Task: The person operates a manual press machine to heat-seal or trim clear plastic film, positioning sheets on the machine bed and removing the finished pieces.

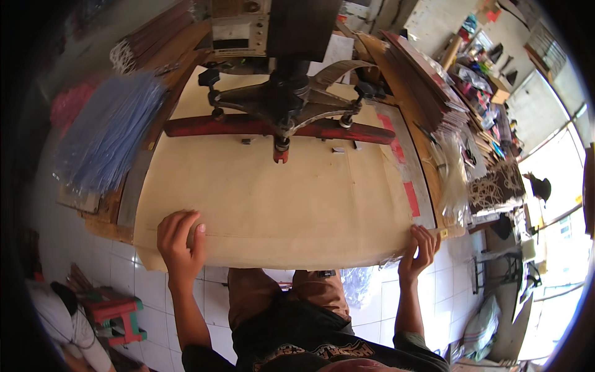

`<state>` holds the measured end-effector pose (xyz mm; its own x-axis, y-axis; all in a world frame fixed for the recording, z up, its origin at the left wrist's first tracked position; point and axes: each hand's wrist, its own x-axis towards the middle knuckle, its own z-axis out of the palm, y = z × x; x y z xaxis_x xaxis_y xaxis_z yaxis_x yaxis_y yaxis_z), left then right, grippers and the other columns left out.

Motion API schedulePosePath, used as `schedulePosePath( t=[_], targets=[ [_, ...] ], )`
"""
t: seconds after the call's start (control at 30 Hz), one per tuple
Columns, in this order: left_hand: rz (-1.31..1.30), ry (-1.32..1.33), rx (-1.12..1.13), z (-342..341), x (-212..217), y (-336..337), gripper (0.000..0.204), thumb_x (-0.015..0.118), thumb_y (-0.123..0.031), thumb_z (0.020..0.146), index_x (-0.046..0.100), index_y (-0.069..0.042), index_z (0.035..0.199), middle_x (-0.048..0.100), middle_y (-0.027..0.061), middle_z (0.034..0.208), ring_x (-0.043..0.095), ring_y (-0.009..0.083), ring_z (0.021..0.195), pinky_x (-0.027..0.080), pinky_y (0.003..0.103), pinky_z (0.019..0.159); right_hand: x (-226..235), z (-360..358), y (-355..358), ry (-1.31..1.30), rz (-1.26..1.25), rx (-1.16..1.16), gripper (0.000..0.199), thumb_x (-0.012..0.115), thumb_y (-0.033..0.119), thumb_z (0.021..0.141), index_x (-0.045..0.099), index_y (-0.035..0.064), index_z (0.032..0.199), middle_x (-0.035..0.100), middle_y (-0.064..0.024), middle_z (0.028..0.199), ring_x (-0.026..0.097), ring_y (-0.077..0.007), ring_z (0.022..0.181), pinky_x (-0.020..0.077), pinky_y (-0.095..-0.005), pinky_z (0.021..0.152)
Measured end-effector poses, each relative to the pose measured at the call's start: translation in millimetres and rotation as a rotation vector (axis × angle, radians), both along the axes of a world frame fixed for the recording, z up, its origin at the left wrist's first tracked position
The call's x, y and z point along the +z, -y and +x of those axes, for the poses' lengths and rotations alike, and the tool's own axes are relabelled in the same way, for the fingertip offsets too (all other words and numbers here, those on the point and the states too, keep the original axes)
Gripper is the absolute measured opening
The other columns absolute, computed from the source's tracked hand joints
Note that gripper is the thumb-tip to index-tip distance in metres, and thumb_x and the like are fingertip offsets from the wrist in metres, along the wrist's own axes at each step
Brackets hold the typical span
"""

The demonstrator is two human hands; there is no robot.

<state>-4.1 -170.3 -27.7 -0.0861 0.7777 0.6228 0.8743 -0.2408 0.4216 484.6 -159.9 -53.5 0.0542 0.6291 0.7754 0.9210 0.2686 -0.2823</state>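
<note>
A large tan paper sheet (pixel 279 192) covers the worktable in front of me. My left hand (pixel 181 240) grips its near left corner, fingers curled over the edge. My right hand (pixel 419 249) holds the near right corner where the sheet hangs past the table. Across the far part of the sheet lies a long red bar (pixel 204 126) under a dark metal machine head (pixel 286 99) with knobs and a red tip pointing down.
A bundle of blue plastic strips (pixel 108 133) lies at the left. Stacks of brown boards (pixel 427 80) and clear plastic bags (pixel 455 180) crowd the right side. A red and green stool (pixel 118 313) stands on the white tiled floor at lower left.
</note>
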Motion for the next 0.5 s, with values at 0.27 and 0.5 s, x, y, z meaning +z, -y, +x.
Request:
schedulePosePath(
  t=[0.27, 0.5],
  targets=[
    [0.077, 0.022, -0.049, 1, -6, -3, 0.014, 0.065, -0.006, 0.090, 0.071, 0.000, 0.100, 0.072, 0.0140, 0.104, 0.068, 0.0331, 0.101, 0.052, 0.043, 0.091, 64, -40, -52, 0.057, -0.079, 0.255, 0.011, 0.072, 0.001, 0.085, 0.073, 0.0029, 0.096, 0.074, -0.0104, 0.087, 0.071, -0.0265, 0.079, 0.0534, -0.0375, 0.078],
    [0.118, 0.047, -0.004, 2, -9, -6, 0.012, 0.064, -0.003, 0.089, 0.072, 0.001, 0.097, 0.072, 0.0142, 0.101, 0.069, 0.0328, 0.099, 0.053, 0.042, 0.089, 88, -82, -149, 0.734, -0.048, 0.352, 0.011, 0.070, 0.009, 0.081, 0.068, 0.0089, 0.092, 0.060, -0.0001, 0.065, 0.065, -0.0181, 0.060, 0.0490, -0.0334, 0.056]
  ],
)
